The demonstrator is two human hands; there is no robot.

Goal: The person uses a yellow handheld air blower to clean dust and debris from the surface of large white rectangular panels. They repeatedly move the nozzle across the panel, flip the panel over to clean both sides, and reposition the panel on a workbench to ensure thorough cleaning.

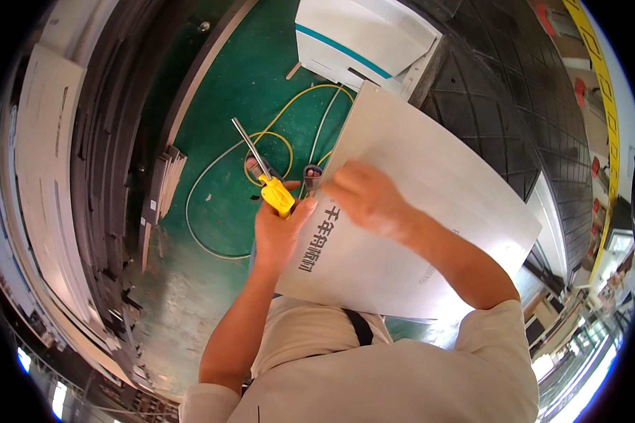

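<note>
My left hand [279, 236] is closed around a yellow-handled tool [278, 197] with a long, straight metal shaft pointing away from me. It is held beside the left edge of a large pale grey panel [409, 211], which has dark printing along that side. Over the same edge is my right hand [367, 197], with its fingers curled together and blurred by motion. Whatever those fingers pinch, if anything, is hidden. The two hands are close together, the left thumb near the right fingertips.
A yellow hose [289, 106] and a pale hose [188, 218] loop over the green floor [219, 77] near my feet. Long boards [46, 141] are stacked on the left. A white cabinet-like piece [360, 35] stands beyond the panel; dark slabs [487, 106] lie to the right.
</note>
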